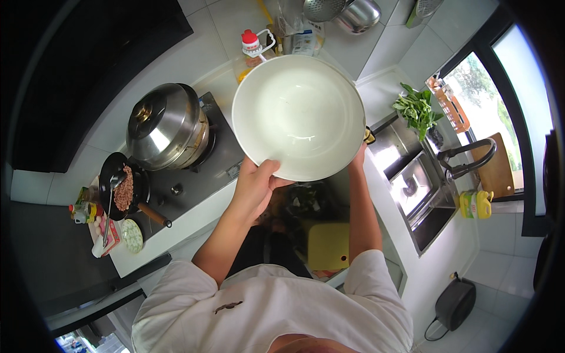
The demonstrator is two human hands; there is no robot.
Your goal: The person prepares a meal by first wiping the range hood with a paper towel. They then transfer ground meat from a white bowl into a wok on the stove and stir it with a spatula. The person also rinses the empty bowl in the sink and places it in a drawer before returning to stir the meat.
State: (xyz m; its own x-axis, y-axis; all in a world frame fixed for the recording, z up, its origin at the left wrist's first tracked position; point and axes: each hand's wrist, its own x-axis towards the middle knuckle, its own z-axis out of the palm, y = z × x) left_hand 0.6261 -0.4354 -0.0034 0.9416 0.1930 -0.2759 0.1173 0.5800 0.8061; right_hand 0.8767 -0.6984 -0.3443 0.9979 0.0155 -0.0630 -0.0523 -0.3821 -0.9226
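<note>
A large round pan or wok with a white interior [298, 114] is held up in front of me, tilted so that its inside faces the camera. My left hand [258, 187] grips its lower left rim, thumb over the edge. At the lower right side is my right hand [358, 158], its fingers mostly hidden behind the vessel. Beside it a small black and gold part [369, 136] sticks out, perhaps of a handle. On the hob [194, 189] to the left sit a lidded metal steamer or pot [170, 125] and a black wok [106, 183] with pinkish-brown pieces and a ladle [108, 207].
A green patterned dish [132, 236] stands near the left counter edge. Beyond the vessel is a red-capped bottle [250, 42]. The sink [410, 185], black faucet [468, 154], leafy greens [417, 106] and a yellow jug [476, 204] are at the right. A yellow-green board [329, 245] is below.
</note>
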